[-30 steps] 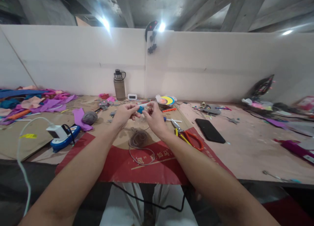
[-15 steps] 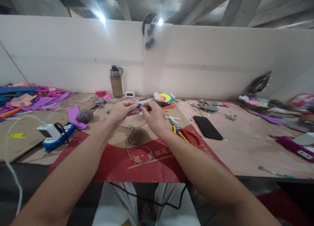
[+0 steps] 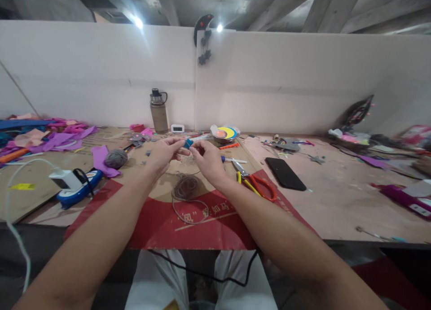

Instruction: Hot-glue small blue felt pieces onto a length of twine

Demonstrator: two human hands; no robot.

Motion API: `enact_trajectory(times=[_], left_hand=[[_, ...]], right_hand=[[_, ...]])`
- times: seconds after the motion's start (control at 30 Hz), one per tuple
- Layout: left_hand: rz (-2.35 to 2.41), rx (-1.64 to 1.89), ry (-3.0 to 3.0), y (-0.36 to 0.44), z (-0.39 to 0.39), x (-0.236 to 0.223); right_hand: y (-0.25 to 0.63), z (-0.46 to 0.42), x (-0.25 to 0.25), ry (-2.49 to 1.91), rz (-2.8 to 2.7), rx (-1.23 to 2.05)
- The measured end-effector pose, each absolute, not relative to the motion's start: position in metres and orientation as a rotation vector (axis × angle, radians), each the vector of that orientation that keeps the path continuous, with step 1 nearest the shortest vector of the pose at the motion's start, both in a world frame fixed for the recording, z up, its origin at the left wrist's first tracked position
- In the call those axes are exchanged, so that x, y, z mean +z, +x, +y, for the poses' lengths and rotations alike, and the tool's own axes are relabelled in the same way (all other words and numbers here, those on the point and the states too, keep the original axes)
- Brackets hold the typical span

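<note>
My left hand point(image 3: 165, 153) and my right hand point(image 3: 208, 159) meet above the cardboard sheet point(image 3: 161, 220), fingers pinched together on a small blue piece point(image 3: 187, 143) between them. A loose coil of brown cord point(image 3: 185, 188) lies on the cardboard just below the hands, with a strand trailing toward me. What the blue piece is I cannot make out.
Red-handled scissors point(image 3: 256, 184) and a black phone point(image 3: 285, 173) lie to the right. A grey yarn ball point(image 3: 115, 158), purple felt scraps point(image 3: 60, 138), a blue device with a white charger point(image 3: 74, 188) sit left. A bottle point(image 3: 158, 111) and bowl point(image 3: 225, 134) stand by the white partition.
Both hands have stayed together on the blue piece, turning it slightly. The camera view has dropped a little and shifted, so the table items sit slightly lower-left than a second ago.
</note>
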State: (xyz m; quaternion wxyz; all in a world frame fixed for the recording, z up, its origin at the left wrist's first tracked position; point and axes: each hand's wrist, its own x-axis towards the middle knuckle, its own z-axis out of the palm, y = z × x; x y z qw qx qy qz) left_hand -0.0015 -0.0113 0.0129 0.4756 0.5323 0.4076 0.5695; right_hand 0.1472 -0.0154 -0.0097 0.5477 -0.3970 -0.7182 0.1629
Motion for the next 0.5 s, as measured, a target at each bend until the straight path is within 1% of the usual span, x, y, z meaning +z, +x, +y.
enact_trajectory(times=[0.3,0.5], left_hand=[[1.058,1.558,1.223,-0.014,-0.005,0.013],[0.987,1.553,0.994,-0.015,-0.006,0.018]], right_hand=[[0.142,-0.019,-0.019,-0.918,-1.957,0.317],[0.136,-0.024,-0.029,-0.845,-2.231,0.223]])
